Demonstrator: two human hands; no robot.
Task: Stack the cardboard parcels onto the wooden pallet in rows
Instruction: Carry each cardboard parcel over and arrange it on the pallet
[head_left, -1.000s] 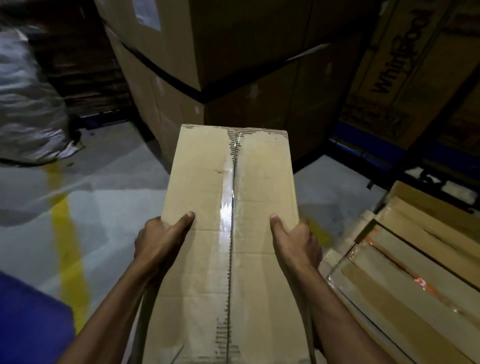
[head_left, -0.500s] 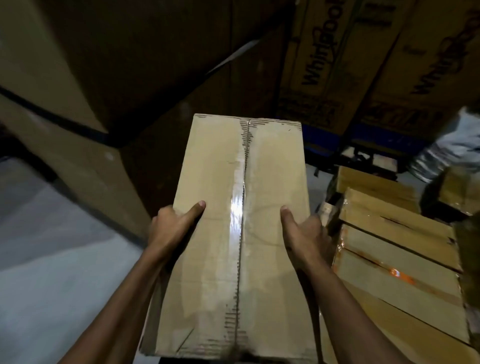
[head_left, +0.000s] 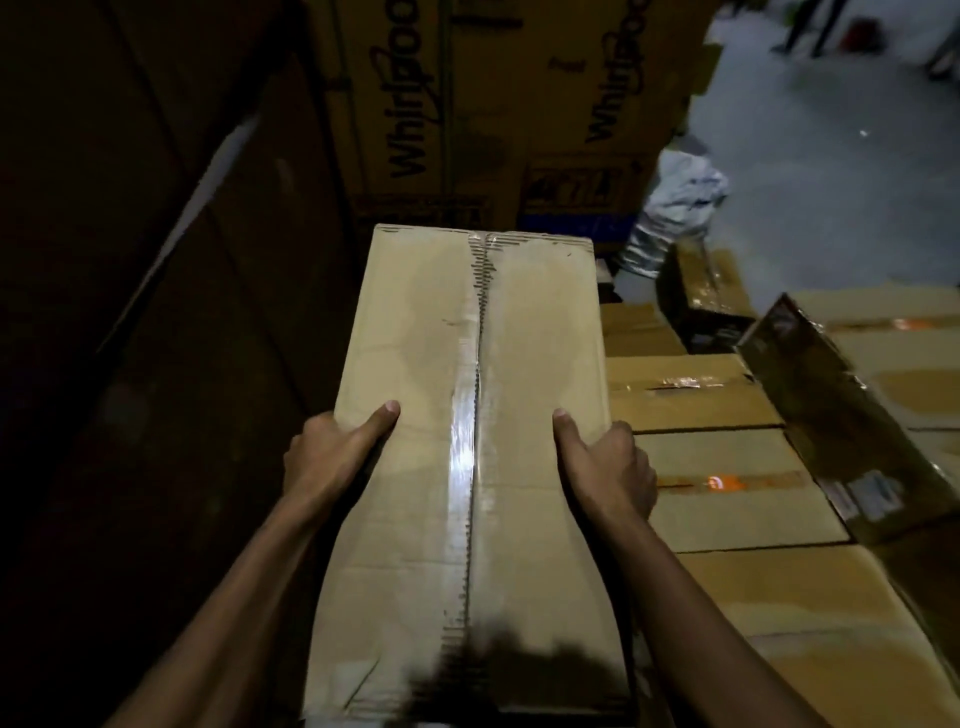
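The taped parcel (head_left: 467, 467), carried at centre with stacked parcels (head_left: 727, 488) at 3 o'clock, is gripped on its 2 long sides by the left hand (head_left: 327, 462) and right hand (head_left: 608, 467), thumbs on top; it appears rigid, moderately heavy, best supported underneath

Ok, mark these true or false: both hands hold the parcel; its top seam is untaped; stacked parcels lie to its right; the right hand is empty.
1. Both hands, left hand and right hand, hold the long brown cardboard parcel. True.
2. Its top seam is untaped. False: clear glossy tape runs along it.
3. Taped cardboard parcels lie in a row to its right. True.
4. The right hand is empty. False: its grip is on the parcel's edge.
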